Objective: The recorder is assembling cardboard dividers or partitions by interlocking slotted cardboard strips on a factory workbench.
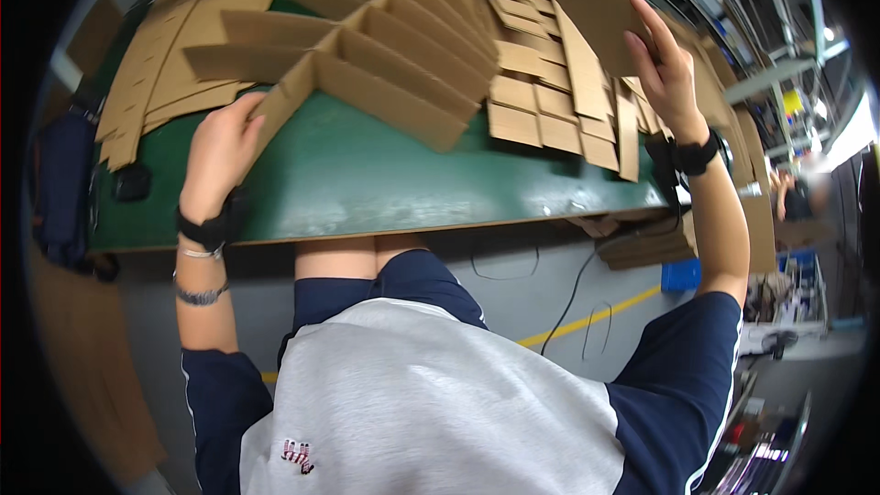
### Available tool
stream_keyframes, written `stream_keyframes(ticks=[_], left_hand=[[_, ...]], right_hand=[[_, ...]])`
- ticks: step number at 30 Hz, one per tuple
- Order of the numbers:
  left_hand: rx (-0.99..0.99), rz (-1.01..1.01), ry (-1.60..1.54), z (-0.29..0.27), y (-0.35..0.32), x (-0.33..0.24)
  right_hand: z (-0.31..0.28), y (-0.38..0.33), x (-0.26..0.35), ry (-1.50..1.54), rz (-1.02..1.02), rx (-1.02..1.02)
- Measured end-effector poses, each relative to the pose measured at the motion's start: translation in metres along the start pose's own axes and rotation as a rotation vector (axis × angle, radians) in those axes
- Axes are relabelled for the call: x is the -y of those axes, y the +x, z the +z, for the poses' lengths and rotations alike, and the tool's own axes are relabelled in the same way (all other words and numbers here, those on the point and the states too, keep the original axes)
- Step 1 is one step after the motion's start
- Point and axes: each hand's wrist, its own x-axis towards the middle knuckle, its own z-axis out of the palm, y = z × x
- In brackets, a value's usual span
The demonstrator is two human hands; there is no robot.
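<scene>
My left hand (220,151) is closed on the near end of a long cardboard strip (298,82). The strip stands on edge and curves away across the green table (367,188). Several cardboard cross pieces (394,101) are slotted through it and fan out to both sides, forming a partition. Up at the right, my right hand (667,73) grips a flat brown cardboard piece (582,5) by its edge, thumb on one side and fingers on the other. That piece is held above a pile of cardboard strips (536,96).
Flat slotted cardboard sheets (179,46) lie at the table's left. A small black object (132,182) rests near the left edge. A blue bin (680,275) and a dark cable (573,298) are on the floor. Another person (799,192) is far right.
</scene>
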Motion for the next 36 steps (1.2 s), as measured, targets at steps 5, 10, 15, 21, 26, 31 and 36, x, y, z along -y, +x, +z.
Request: stream_keyframes(ticks=[5, 10, 15, 21, 26, 31, 36], left_hand=[[0.036, -0.072, 0.030, 0.003, 0.006, -0.013], [-0.012, 0.006, 0.075, 0.014, 0.005, -0.020], [-0.007, -0.027, 0.099, 0.014, 0.000, -0.018], [-0.035, 0.009, 0.113, 0.011, 0.000, -0.018], [-0.085, 0.052, 0.112, 0.012, -0.002, -0.010], [-0.059, 0.098, 0.149, 0.014, -0.009, -0.017], [0.019, -0.005, 0.152, 0.008, -0.019, -0.032]], right_hand=[[-0.011, -0.015, 0.010, -0.039, 0.045, 0.016], [0.034, -0.013, 0.079, 0.133, 0.088, 0.062], [0.103, -0.002, 0.134, 0.359, 0.061, 0.213], [0.156, 0.010, 0.144, 0.278, -0.013, 0.220], [0.144, 0.007, 0.135, 0.269, -0.020, 0.234], [0.130, -0.004, 0.118, 0.279, 0.019, 0.305], [0.132, -0.001, 0.112, 0.226, -0.030, 0.349]])
